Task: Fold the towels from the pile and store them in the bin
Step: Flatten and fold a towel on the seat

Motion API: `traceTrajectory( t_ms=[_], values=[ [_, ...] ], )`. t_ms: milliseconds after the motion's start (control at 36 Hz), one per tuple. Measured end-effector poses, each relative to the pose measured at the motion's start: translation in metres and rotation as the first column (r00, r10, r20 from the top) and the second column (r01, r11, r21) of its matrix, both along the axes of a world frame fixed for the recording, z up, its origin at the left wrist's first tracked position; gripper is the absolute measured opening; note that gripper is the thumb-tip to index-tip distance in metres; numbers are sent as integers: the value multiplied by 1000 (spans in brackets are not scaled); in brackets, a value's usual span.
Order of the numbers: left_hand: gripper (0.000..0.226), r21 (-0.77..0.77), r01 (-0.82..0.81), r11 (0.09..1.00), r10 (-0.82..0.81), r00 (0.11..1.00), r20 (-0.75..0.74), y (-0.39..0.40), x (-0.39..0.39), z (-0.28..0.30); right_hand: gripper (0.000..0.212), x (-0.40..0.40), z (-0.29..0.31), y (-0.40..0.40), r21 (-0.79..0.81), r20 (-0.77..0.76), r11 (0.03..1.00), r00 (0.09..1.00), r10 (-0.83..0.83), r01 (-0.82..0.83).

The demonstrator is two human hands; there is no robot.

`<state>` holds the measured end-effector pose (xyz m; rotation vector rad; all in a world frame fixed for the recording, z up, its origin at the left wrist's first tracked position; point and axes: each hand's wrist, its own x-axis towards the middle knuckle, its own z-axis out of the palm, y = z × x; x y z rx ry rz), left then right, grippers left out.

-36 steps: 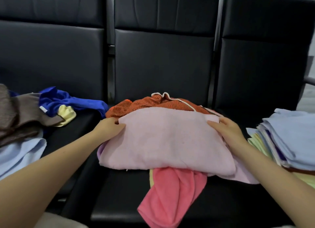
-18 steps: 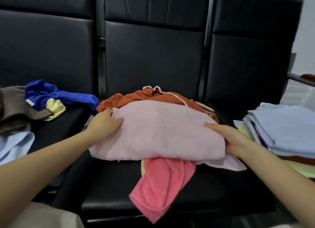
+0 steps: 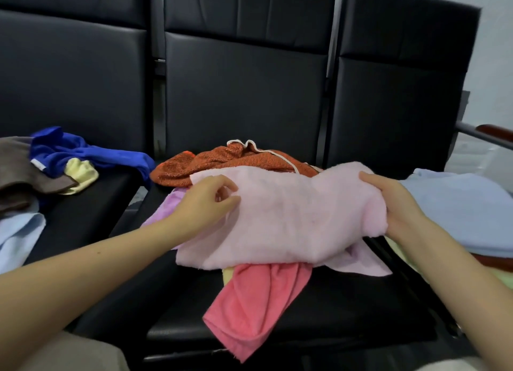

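Our right hand (image 3: 388, 204) gripped the right edge of the pale pink towel (image 3: 291, 218), fingers curled over the top and thumb side under the fold. Our left hand (image 3: 205, 204) rested on the towel's left part, fingers loosely bent; a pinch looked likely but we could not tell for sure. The towel sat doubled over on top of the pile on the middle seat (image 3: 333, 309), with a lower layer sticking out at the near right.

Progress, as we judged it: mid-fold on this one, maybe halfway. Under it sat the orange patterned cloth (image 3: 222, 159) at the far side and the coral towel (image 3: 258, 301) hanging off the near edge, both unfolded. On the left seat: blue towel (image 3: 83, 151), brown towel (image 3: 19, 170), yellow cloth (image 3: 80, 170), light blue one (image 3: 16, 237), all loose. On the right, a stack of folded towels (image 3: 458, 209) looked done. No bin in view, so storing remained.

Both forearms reached in from the near edge, converging on the towel.
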<state>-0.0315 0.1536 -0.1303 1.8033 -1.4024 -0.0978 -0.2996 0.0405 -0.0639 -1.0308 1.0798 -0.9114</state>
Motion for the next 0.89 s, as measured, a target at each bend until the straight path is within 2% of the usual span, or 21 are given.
traceTrajectory(
  t_ms=[111, 222, 278, 333, 389, 417, 444, 500, 583, 639, 694, 750, 806, 889],
  values=[
    [8, 35, -21, 999, 25, 991, -132, -1, 6, 0, 23, 24, 12, 13, -81, -4, 995, 998, 63, -63],
    [9, 70, -1, 998, 26, 931, -364, 2, 4, 1, 20, 57, 9, 31, -175, 60, 938, 947, 315, -301],
    [21, 31, 35, 999, -11, 817, -577, 4, -4, 6, 19, 74, 2, 38, -209, 11, 858, 876, 482, -469],
    [27, 11, 34, 999, -13, 632, -775, 8, -15, 15, 25, 84, -9, 39, -222, -112, 797, 827, 551, -561],
    [29, 11, 32, 999, -7, 513, -858, 10, -21, 21, 25, 90, -24, 32, -343, -333, 753, 822, 462, -562],
    [30, 9, 47, 999, -16, 501, -865, 10, -23, 22, 25, 90, -31, 28, -453, -459, 709, 824, 333, -540],
    [29, 10, 68, 998, -27, 520, -854, 9, -24, 22, 25, 90, -37, 22, -569, -539, 650, 826, 168, -503],
    [27, 32, 97, 995, -34, 611, -791, 7, -24, 17, 26, 87, -44, 14, -720, -560, 539, 825, -78, -437],
    [26, 50, 72, 996, -17, 717, -696, 2, -25, 10, 29, 77, -46, 8, -795, -508, 484, 837, -204, -365],
    [26, 2, 7, 1000, -4, 762, -648, -2, -29, 7, 36, 72, -49, 3, -767, -523, 539, 826, -212, -348],
    [23, -73, -44, 996, -5, 828, -560, -5, -34, 9, 44, 68, -50, -1, -662, -530, 674, 841, -113, -327],
    [25, -118, -29, 993, -32, 876, -481, -6, -40, 10, 41, 67, -50, -4, -557, -467, 777, 884, -2, -293],
    [22, -123, -12, 992, -45, 891, -452, -6, -43, 14, 33, 68, -48, -6, -575, -416, 778, 910, -12, -253],
    [13, -137, -112, 984, 25, 856, -517, -3, -42, 24, 26, 74, -42, -1, -645, -362, 730, 932, -32, -225]
  ],
)
